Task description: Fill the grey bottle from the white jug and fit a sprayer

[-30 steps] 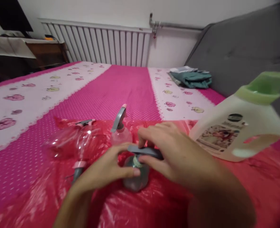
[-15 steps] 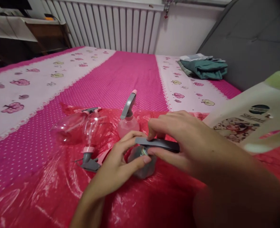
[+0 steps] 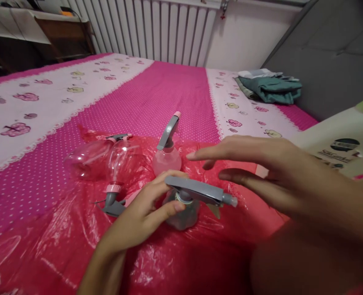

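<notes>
My left hand [image 3: 152, 207] is wrapped round the neck and upper body of a greenish clear spray bottle [image 3: 184, 217], which stands upright on red plastic sheeting [image 3: 165, 262]. Its grey trigger head [image 3: 199, 190] points right, with a clear nozzle at the tip. To the right and slightly above, my right hand [image 3: 258, 172] hangs in the air, fingers apart and holding nothing. Just behind stands a pink spray bottle [image 3: 167, 162] with a grey head. Two more clear spray bottles lie at the left: one [image 3: 124, 164] with its head towards me, the other [image 3: 87, 159] behind it.
A large white jug [image 3: 332, 141] with a green top stands at the right, partly behind my right hand. The bed [image 3: 181, 90] has a pink patterned cover. Folded clothes [image 3: 270, 88] lie near the grey headboard [image 3: 332, 53]. A radiator [image 3: 156, 30] lines the wall.
My right hand has let go of the trigger head and moved right, its fingers now spread. My left hand keeps its hold on the bottle. The view has shifted slightly.
</notes>
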The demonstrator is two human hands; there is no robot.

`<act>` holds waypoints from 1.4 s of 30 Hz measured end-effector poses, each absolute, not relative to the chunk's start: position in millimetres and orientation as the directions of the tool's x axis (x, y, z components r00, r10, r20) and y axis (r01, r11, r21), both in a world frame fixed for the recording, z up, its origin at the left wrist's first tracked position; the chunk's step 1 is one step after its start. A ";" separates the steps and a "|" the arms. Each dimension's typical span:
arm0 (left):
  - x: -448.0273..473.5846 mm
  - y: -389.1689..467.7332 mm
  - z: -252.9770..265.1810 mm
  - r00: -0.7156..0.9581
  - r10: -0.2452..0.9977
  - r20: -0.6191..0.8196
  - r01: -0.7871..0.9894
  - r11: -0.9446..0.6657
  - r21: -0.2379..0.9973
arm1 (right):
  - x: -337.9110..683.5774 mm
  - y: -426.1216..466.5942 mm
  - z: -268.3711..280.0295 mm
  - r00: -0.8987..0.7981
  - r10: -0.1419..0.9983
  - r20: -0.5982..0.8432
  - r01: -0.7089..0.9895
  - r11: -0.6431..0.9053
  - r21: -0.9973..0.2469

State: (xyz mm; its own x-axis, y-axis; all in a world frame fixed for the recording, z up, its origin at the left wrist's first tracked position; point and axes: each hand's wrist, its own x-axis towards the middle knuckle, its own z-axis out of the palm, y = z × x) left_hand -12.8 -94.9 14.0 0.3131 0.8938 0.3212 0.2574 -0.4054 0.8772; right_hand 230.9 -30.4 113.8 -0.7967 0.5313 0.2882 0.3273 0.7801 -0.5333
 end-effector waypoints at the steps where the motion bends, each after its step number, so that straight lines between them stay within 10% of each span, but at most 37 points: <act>1: -12.7 -94.8 13.4 0.313 0.894 0.320 0.263 -0.405 0.875 | 227.0 -28.0 112.9 -0.800 0.537 0.268 0.340 0.774 -0.534; 9: -11.5 -96.0 6.4 0.237 0.940 0.246 0.230 -0.301 0.926 | 197.8 -16.2 98.1 -0.854 0.489 0.179 0.325 0.769 -0.550; 18: -8.8 -98.6 3.3 0.282 0.948 0.144 0.024 -0.157 0.987 | 192.7 3.1 92.0 -0.969 0.170 0.180 -0.021 0.668 -0.744; 42: -2.3 -95.2 -3.7 0.284 0.942 0.178 -0.064 -0.167 0.984 | 188.9 -13.0 91.1 -0.888 0.444 0.118 0.253 0.687 -0.681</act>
State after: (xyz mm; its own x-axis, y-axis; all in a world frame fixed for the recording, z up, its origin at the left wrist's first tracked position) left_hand -2.3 -95.2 -3.7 0.2837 0.9422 0.1782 -0.0643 -0.1667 0.9839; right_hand 188.9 -13.0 91.1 -0.8883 0.4438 0.1182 0.2527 0.6872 -0.6811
